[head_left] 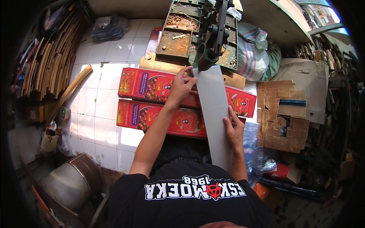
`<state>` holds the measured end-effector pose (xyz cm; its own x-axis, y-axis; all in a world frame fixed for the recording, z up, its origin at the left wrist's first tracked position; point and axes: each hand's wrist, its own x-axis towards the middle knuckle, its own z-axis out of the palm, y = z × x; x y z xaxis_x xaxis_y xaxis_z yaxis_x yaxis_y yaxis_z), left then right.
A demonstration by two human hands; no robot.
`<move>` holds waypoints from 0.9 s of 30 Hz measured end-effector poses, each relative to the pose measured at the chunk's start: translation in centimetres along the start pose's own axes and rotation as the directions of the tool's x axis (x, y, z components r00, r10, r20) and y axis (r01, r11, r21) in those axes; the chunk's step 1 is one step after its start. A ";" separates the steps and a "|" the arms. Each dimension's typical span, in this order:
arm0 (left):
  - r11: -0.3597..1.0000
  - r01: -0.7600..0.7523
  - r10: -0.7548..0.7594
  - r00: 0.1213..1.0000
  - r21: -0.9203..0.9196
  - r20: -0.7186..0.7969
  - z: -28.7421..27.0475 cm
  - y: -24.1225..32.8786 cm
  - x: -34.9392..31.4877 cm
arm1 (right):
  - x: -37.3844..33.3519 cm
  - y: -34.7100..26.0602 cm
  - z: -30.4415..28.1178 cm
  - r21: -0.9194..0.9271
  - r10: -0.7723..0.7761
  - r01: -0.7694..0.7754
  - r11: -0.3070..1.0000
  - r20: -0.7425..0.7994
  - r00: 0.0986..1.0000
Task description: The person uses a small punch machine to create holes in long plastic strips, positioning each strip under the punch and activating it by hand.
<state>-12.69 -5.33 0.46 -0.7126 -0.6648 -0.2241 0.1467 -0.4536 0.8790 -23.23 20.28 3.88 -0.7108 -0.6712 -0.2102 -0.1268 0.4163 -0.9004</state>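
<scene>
A long, flat grey panel (pixel 213 102) slants from under the machine head (pixel 206 59) down toward my lap. My left hand (pixel 181 88) is closed at the panel's far left corner, thumb and forefinger pinching beside the machine's tip. Along the right edge, my right hand (pixel 234 131) grips the panel with the thumb on top and the other fingers partly hidden. Beneath the panel lie two stacks of red printed panels, a far one (pixel 131 83) and a near one (pixel 127 114). The panel's near end passes out of sight against my shirt.
Behind the machine, a dark compartmented metal tray (pixel 173 40) holds small loose bits. Torn brown cardboard (pixel 273 125) and a striped sack (pixel 249 45) are at the right. Boards (pixel 53 64) lean at the far left, near a bent wooden strip (pixel 72 89) and a metal drum (pixel 68 182).
</scene>
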 end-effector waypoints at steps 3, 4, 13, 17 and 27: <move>0.999 -0.039 0.040 0.999 0.006 -0.030 0.2 0.0 -0.3 | -0.1 0.4 0.0 -0.025 -0.031 0.031 0.999 0.002 1.000; 0.999 -0.034 0.034 0.999 0.002 -0.023 0.2 0.0 -0.3 | 0.0 0.2 0.1 -0.025 -0.033 0.033 0.999 0.003 0.999; 1.000 0.002 -0.002 1.000 -0.017 0.014 -0.3 0.2 0.2 | 0.4 0.3 -0.3 -0.122 -0.054 0.052 0.991 -0.009 0.999; 1.000 -0.006 0.007 1.000 -0.028 0.007 0.0 0.3 0.0 | 0.2 0.2 -0.3 -0.127 -0.046 0.045 0.991 -0.008 0.999; 1.000 -0.014 0.014 1.000 -0.005 0.000 -0.3 -0.1 0.2 | 0.2 -0.2 -0.2 -0.119 -0.004 0.002 0.993 -0.010 1.000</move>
<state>-12.63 -5.60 0.18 -0.7106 -0.6710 -0.2117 0.1601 -0.4472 0.8800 -23.52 20.17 4.08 -0.7173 -0.6665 -0.2031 -0.2102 0.4848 -0.8490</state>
